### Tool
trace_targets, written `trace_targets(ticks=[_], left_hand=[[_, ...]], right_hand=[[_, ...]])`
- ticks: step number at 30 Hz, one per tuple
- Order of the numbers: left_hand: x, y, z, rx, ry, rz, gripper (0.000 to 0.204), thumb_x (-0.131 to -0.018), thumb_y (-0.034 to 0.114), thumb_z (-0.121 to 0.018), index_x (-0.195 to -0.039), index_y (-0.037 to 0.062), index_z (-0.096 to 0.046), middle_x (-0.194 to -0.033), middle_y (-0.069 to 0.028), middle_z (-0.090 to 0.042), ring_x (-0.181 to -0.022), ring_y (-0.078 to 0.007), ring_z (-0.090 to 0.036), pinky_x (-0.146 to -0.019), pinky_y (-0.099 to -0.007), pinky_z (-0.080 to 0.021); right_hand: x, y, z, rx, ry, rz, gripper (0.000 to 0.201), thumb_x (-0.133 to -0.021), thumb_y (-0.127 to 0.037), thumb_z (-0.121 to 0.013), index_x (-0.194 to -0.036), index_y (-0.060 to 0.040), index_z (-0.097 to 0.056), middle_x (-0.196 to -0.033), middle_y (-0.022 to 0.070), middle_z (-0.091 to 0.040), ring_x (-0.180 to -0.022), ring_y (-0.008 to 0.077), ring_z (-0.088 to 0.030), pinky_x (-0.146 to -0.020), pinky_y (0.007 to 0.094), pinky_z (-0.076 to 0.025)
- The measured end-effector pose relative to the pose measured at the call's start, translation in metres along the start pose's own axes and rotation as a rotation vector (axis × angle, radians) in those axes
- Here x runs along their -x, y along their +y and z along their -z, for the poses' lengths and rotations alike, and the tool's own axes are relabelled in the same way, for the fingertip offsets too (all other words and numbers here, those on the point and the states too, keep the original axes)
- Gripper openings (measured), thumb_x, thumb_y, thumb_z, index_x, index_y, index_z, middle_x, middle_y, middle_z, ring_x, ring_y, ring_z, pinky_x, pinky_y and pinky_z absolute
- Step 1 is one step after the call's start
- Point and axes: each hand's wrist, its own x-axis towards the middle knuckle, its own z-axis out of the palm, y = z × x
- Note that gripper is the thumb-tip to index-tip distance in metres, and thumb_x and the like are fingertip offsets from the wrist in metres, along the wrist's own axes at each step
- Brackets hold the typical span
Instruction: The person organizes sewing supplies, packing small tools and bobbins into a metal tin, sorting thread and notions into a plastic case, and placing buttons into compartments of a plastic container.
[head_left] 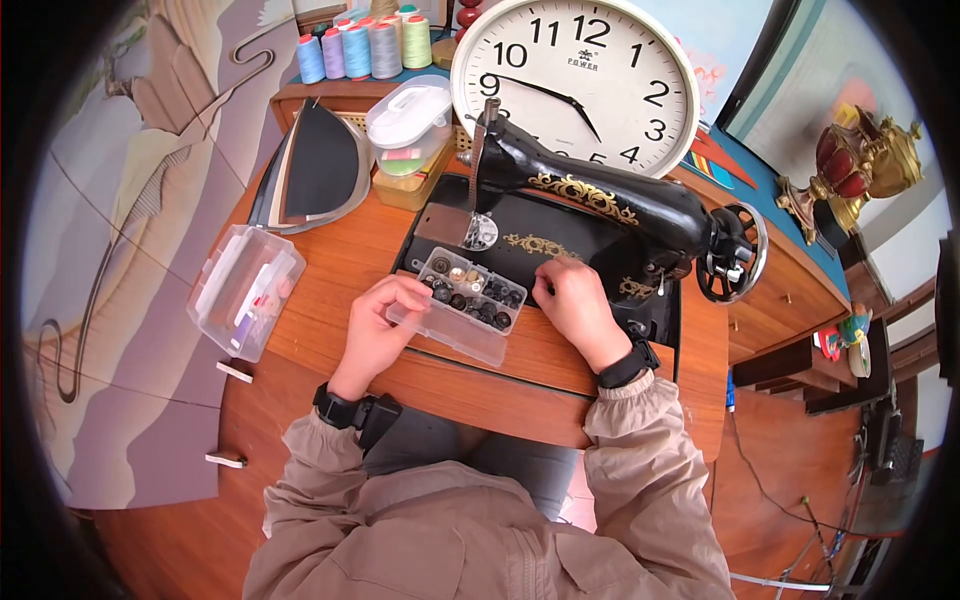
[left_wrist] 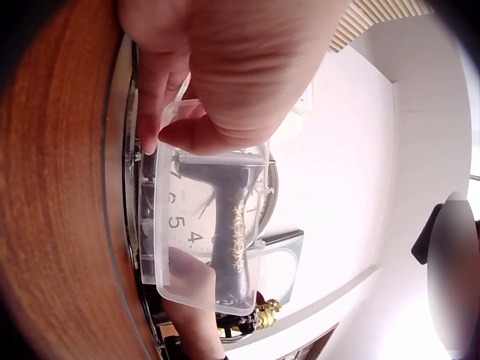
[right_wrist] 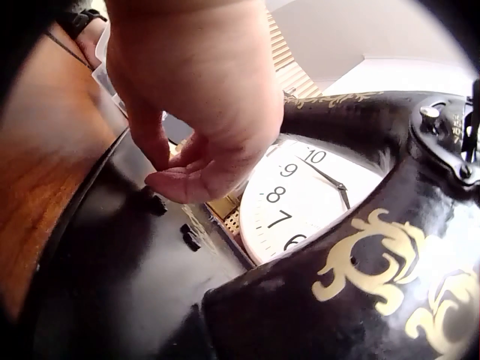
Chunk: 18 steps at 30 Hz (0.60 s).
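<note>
A clear divided box (head_left: 517,312) holding black, pale and brownish buttons (head_left: 457,300) lies at the front edge of the sewing machine's bed (head_left: 545,243). Its see-through lid (head_left: 460,335) is swung up toward the person. My left hand (head_left: 378,330) pinches that lid near its left end, the thumb (left_wrist: 199,135) against the plastic. Beside the box's right end, my right hand (head_left: 577,310) hangs low over the black bed with fingers bent and tips close together. Under these fingertips sit small black pieces (right_wrist: 191,237). I cannot tell whether the right fingertips pinch anything.
The black sewing machine arm (head_left: 600,195) rises behind the hands, its handwheel (head_left: 735,255) at right. Farther back stand a large clock (head_left: 560,90), thread spools (head_left: 384,50) and a lidded tub (head_left: 410,115). An open clear case (head_left: 245,290) is at the table's left edge.
</note>
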Motion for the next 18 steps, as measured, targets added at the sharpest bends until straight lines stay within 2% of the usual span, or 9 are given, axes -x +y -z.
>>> trace_targets(ticks=[2,4,5,7,9,11,15,18], left_hand=[[0.000,-0.001,0.000,0.002,0.004,0.012,0.016,-0.082,-0.013,-0.067,-0.082,0.0023,-0.061,-0.104,-0.0075,-0.068,-0.101,-0.0169,-0.064,-0.090,-0.0292,-0.050],[0.000,-0.001,0.000,-0.006,0.009,0.041,0.017,-0.082,-0.013,-0.067,-0.081,0.0023,-0.061,-0.104,-0.0075,-0.068,-0.101,-0.0171,-0.064,-0.091,-0.0294,-0.049],[0.000,-0.002,0.001,-0.006,0.009,0.041,0.017,-0.082,-0.013,-0.067,-0.081,0.0023,-0.061,-0.104,-0.0075,-0.068,-0.101,-0.0171,-0.064,-0.091,-0.0294,-0.049],[0.000,-0.004,0.001,-0.019,0.000,0.044,0.017,-0.081,-0.014,-0.067,-0.081,0.0022,-0.061,-0.105,-0.0078,-0.068,-0.101,-0.0174,-0.064,-0.091,-0.0298,-0.049],[0.000,-0.005,0.001,-0.006,-0.007,0.044,0.017,-0.081,-0.013,-0.067,-0.082,0.0023,-0.061,-0.105,-0.0080,-0.068,-0.101,-0.0176,-0.064,-0.091,-0.0299,-0.049],[0.001,-0.005,0.002,0.009,-0.007,0.043,0.016,-0.081,-0.013,-0.067,-0.082,0.0023,-0.061,-0.105,-0.0082,-0.069,-0.101,-0.0178,-0.064,-0.091,-0.0301,-0.049],[0.001,-0.006,0.002,-0.073,-0.013,0.017,0.014,-0.082,-0.010,-0.068,-0.082,0.0027,-0.061,-0.106,-0.0085,-0.070,-0.101,-0.0180,-0.065,-0.091,-0.0304,-0.049],[0.001,-0.006,0.002,-0.069,-0.012,0.021,0.014,-0.082,-0.009,-0.068,-0.081,0.0027,-0.061,-0.106,-0.0087,-0.070,-0.101,-0.0178,-0.065,-0.090,-0.0302,-0.049]], right_hand=[[-0.002,-0.006,0.007,-0.074,0.030,-0.013,0.008,-0.080,-0.004,-0.070,-0.086,0.0020,-0.070,-0.084,0.0172,-0.068,-0.080,0.0378,-0.067,-0.073,0.0425,-0.055],[-0.004,-0.018,0.016,-0.463,-0.022,-0.171,0.010,-0.085,-0.004,-0.072,-0.093,0.0016,-0.073,-0.085,0.0146,-0.070,-0.070,0.0266,-0.065,-0.064,0.0333,-0.053],[-0.005,-0.021,0.018,-0.463,-0.022,-0.171,0.010,-0.085,-0.004,-0.072,-0.093,0.0016,-0.073,-0.085,0.0146,-0.070,-0.070,0.0266,-0.065,-0.064,0.0333,-0.053],[-0.006,-0.025,0.020,-0.490,-0.065,-0.152,0.010,-0.087,-0.002,-0.070,-0.095,0.0020,-0.073,-0.089,0.0173,-0.071,-0.078,0.0362,-0.068,-0.068,0.0370,-0.055],[-0.006,-0.010,0.013,-0.292,0.135,-0.023,0.008,-0.087,0.000,-0.069,-0.094,0.0019,-0.072,-0.088,0.0181,-0.070,-0.079,0.0371,-0.068,-0.069,0.0386,-0.055],[-0.006,0.006,0.013,-0.139,0.221,-0.077,0.007,-0.087,0.000,-0.068,-0.093,0.0026,-0.071,-0.089,0.0185,-0.068,-0.081,0.0388,-0.067,-0.071,0.0417,-0.055],[-0.002,0.021,0.011,-0.056,0.177,-0.169,0.007,-0.087,-0.001,-0.069,-0.092,0.0023,-0.071,-0.090,0.0177,-0.066,-0.084,0.0393,-0.067,-0.074,0.0430,-0.055],[0.000,0.021,0.005,-0.070,0.061,-0.215,0.008,-0.085,-0.001,-0.070,-0.093,0.0024,-0.071,-0.089,0.0178,-0.065,-0.085,0.0387,-0.066,-0.075,0.0435,-0.054]])
